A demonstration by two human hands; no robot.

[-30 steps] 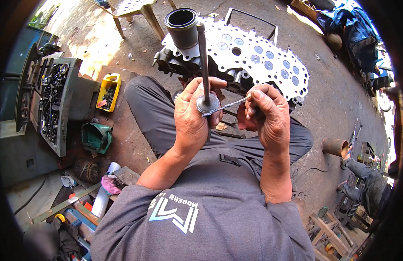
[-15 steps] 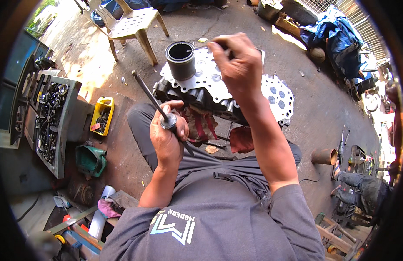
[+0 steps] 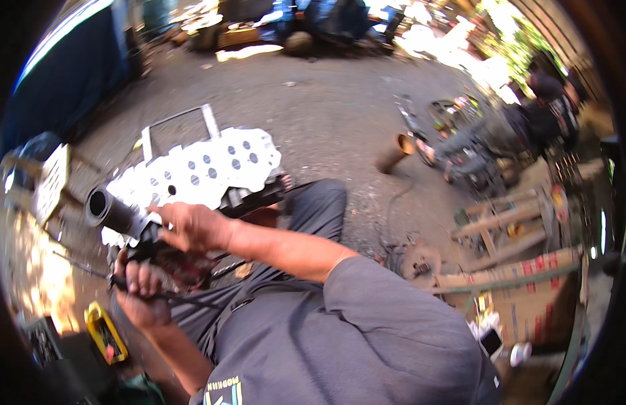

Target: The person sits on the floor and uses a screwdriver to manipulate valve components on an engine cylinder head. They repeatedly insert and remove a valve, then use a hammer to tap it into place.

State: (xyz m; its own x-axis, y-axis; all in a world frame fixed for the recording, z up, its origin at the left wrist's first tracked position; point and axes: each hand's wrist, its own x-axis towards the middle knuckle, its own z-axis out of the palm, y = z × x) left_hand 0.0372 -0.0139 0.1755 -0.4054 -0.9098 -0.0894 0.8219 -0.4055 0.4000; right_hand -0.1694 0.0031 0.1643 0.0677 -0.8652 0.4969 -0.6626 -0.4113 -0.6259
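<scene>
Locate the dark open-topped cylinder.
In the head view's left half, the dark cylinder stands on the left end of the cylinder head, beside the right hand.

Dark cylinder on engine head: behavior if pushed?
Dark hollow cylinder: probably rigid, given its thick-looking rim. It stands on end on the pale engine head, so a high push might tip it; once down, its round wall could let it roll.

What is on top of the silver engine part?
A dark cylinder sits at the left end of the silver engine part, and round dark discs dot its top. The right hand covers some of its near edge; anything beneath cannot be seen.
</scene>
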